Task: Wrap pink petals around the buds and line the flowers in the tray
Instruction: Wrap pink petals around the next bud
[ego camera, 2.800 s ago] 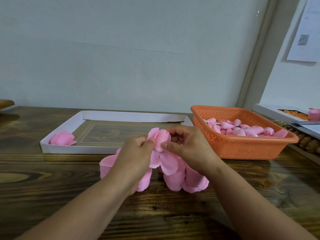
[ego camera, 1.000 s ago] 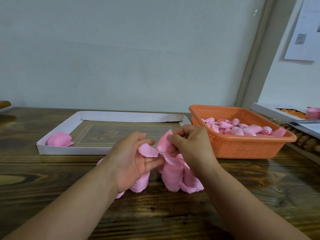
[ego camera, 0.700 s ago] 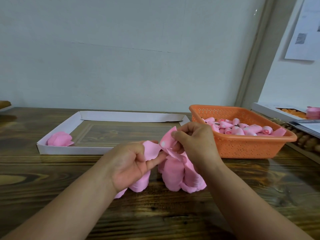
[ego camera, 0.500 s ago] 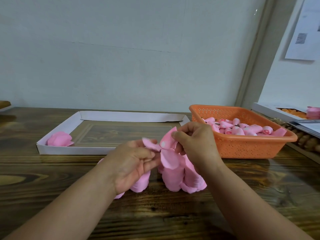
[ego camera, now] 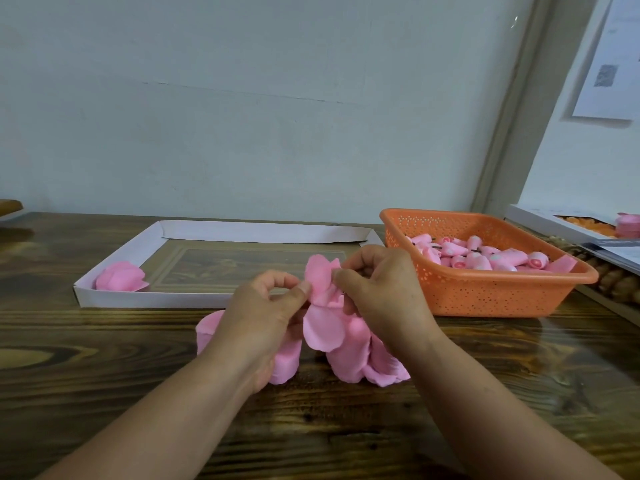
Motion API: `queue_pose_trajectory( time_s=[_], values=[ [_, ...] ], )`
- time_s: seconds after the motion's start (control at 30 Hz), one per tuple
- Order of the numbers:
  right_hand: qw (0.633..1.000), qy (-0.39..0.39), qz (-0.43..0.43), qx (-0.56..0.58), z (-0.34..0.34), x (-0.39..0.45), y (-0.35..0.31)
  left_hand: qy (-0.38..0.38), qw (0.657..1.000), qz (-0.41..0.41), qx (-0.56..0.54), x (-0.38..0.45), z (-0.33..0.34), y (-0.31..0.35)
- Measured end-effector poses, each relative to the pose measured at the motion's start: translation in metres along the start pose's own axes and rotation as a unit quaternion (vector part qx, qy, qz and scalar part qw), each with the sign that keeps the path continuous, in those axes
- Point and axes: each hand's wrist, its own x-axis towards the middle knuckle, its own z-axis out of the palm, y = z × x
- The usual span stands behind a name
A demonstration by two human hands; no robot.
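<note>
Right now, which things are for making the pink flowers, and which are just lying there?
For the job:
- left hand and right hand, pinching petals
- petal stacks
- orange basket of buds
- white tray
- finished flower inside it

Lying about:
- paper on the wall
- boxes at far right

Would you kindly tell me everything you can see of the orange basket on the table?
The orange basket is a shallow rectangular tub that looks like plastic, with walls pierced by small holes and a smooth rolled rim. It sits upright on the wooden table, right of the white tray and just beyond the right hand, which does not clearly touch it. Pink buds lie heaped inside.
</note>
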Motion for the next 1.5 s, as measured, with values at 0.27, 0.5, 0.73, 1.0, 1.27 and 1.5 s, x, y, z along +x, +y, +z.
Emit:
queue_pose_trajectory(
  time_s=[0.27,0.5,0.73,1.0,1.27,1.5],
  values=[
    [1.0,-0.024,0.004,0.008,-0.002,0.001,-0.002,-0.059,0.998,0.022,-0.004,0.001,-0.001,-0.005],
    [0.991,-0.118,0.032,0.053,-0.007,0.002,-0.003,-0.124,0.992,0.029,0.021,0.0,-0.006,-0.002],
    [0.971,-0.202,0.079,0.103,-0.013,0.01,0.0,-0.157,0.987,-0.01,0.037,0.0,-0.01,0.0],
    [0.972,-0.213,0.032,0.09,-0.015,0.01,0.0,-0.148,0.988,-0.019,0.043,0.0,-0.01,0.004],
    [0.989,-0.14,0.024,0.048,-0.011,0.01,0.002,-0.116,0.989,-0.071,-0.066,0.003,-0.011,0.007],
    [0.989,-0.119,0.053,0.064,-0.012,0.011,0.004,-0.174,0.975,-0.079,-0.112,0.002,-0.01,0.001]
  ],
)
